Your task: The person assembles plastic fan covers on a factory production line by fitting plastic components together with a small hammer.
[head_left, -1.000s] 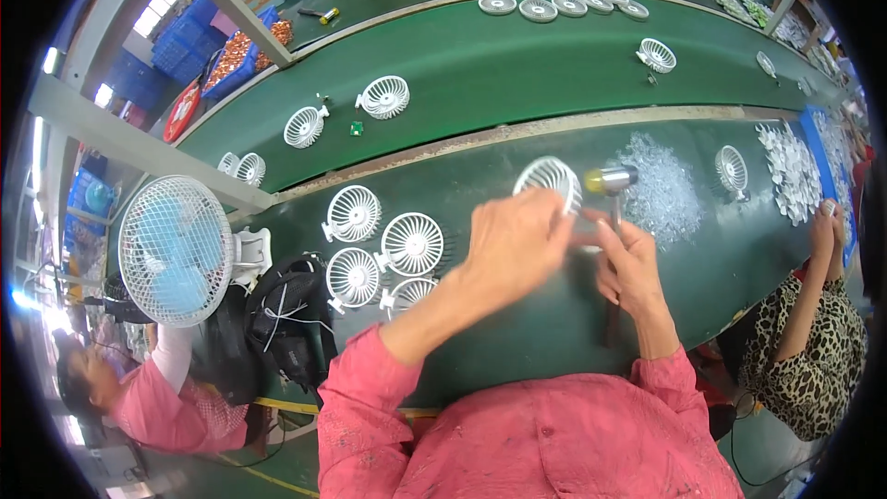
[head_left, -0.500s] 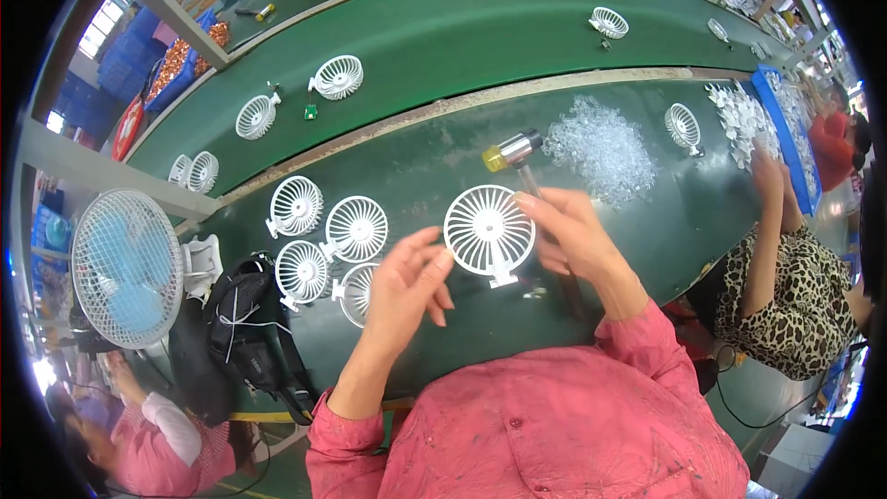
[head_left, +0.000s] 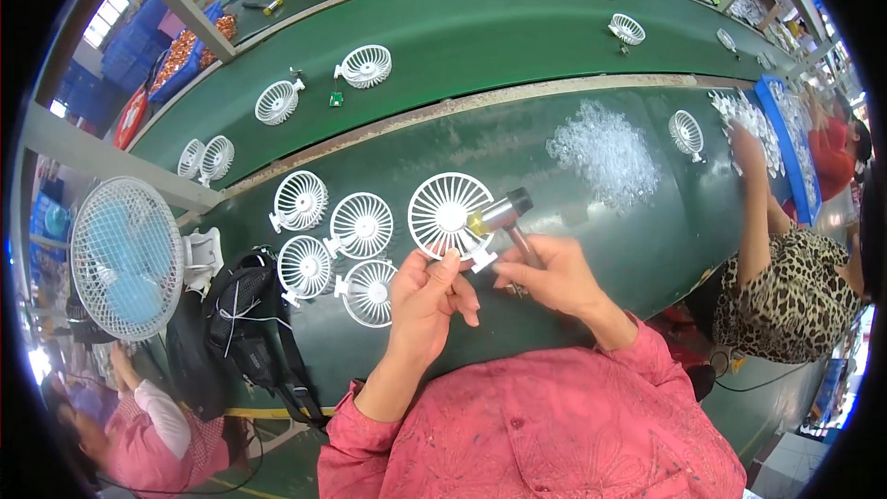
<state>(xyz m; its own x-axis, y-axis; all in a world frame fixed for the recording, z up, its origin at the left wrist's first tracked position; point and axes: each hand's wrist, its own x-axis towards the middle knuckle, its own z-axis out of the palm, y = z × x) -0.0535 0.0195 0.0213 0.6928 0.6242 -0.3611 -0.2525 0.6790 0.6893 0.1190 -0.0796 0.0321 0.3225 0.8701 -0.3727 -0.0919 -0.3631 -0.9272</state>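
The left hand (head_left: 425, 303) pinches the grille (head_left: 450, 214) over the bench (head_left: 517, 148), its fingers partly hidden. The right hand (head_left: 559, 282), closed round the hammer (head_left: 500, 212), covers part of the handle; the head hides some rim, contact unclear.
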